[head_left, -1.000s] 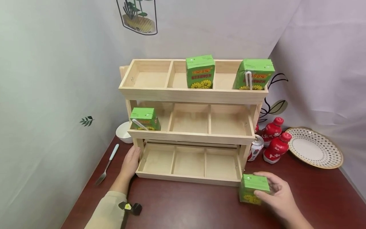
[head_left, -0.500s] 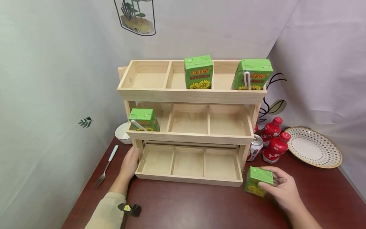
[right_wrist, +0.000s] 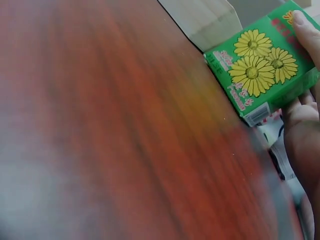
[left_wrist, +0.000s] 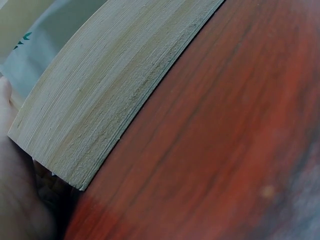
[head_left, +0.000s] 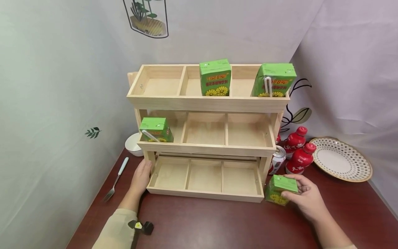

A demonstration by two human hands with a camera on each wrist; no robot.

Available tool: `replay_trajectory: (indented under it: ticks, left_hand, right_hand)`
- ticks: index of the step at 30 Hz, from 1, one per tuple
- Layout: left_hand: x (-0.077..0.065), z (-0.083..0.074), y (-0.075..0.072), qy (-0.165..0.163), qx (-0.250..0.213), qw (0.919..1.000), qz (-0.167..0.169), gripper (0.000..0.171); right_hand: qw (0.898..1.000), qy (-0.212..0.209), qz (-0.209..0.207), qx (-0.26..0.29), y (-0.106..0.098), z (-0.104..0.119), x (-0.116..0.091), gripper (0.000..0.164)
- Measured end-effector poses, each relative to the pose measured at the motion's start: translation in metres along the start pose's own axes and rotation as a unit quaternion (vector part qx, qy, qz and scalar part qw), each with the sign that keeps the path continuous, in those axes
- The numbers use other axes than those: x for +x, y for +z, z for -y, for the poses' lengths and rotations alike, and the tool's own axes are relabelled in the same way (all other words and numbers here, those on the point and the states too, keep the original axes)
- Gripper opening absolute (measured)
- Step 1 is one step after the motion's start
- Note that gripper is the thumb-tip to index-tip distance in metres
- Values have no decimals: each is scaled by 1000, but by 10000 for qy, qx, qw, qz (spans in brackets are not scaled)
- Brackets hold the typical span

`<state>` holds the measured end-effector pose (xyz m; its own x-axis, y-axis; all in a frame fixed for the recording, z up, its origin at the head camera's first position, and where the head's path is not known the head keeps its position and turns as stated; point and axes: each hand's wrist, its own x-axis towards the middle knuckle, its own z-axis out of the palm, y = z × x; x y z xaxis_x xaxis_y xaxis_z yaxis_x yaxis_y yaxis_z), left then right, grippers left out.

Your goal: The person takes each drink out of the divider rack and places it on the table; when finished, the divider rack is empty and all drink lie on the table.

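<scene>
A three-tier wooden rack (head_left: 199, 149) with divided trays stands on the dark red table. My left hand (head_left: 140, 178) grips its lower left side; in the left wrist view the rack's pale board (left_wrist: 115, 85) covers part of the fingers. Beside the rack's lower right corner, my right hand (head_left: 306, 197) holds a green drink carton (head_left: 281, 189) with yellow flowers, thumb on the front. One carton (head_left: 215, 77) stands in the top middle compartment and another carton (head_left: 273, 80) at top right. A further carton (head_left: 156, 130) sits in the middle tier's left compartment.
Right of the rack stand red bottles (head_left: 300, 159) and a can (head_left: 277, 160). A dotted plate (head_left: 339, 160) leans by the wall behind my right hand. On the left are a white bowl (head_left: 133, 145) and a fork (head_left: 115, 180).
My right hand has carried the green carton away from me and slightly right, from in front of the rack's corner to beside it. The left hand stays at the rack.
</scene>
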<state>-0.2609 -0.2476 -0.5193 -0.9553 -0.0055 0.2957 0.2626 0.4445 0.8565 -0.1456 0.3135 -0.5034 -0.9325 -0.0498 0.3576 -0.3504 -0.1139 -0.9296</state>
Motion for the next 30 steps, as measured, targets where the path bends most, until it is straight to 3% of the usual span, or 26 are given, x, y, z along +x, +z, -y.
replay_trajectory:
  ticks: [6,23,30]
  left_hand:
    - [-2,2,0,-56,-18,10000,31,50]
    - [-1,-1,-1,-15,39,10000,25,46]
    - [-1,-2,-1,61,19,10000,13,48]
  right_hand:
    - [9999,83,127,22,-4,-5,4,55]
    - [9979,-206,597,125,-10,-3,15,58]
    - [9977,-74,671,34,-15,-6,16,59]
